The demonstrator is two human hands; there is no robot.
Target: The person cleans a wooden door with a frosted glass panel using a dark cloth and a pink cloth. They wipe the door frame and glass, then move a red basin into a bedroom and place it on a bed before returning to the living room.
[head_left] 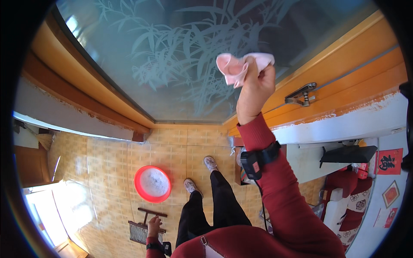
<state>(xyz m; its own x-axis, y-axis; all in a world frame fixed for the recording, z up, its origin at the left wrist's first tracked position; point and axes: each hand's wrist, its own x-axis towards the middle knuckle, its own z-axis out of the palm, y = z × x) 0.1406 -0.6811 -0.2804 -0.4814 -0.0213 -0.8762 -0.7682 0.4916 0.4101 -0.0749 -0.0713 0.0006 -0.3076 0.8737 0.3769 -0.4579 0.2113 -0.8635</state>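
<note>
My right hand (257, 88) is raised and closed around a bunched pink cloth (232, 69). The cloth is against or just in front of a dark glass panel (180, 101) etched with pale bamboo leaves; I cannot tell whether it touches. To the right of that hand, a metal door handle (302, 95) is fixed to the orange-brown wooden frame. My left hand (154, 225) hangs low at my side, its fingers loosely bent and apart with nothing in them. Below it is a small folding stool (138, 232) with a woven seat.
A red basin (137, 188) of sudsy water stands on the tiled floor (107, 159), left of my feet. At the right are a pale tabletop (301, 161) with a dark flat screen (349, 155) and a red and white sofa (357, 206). Bright light falls at the lower left.
</note>
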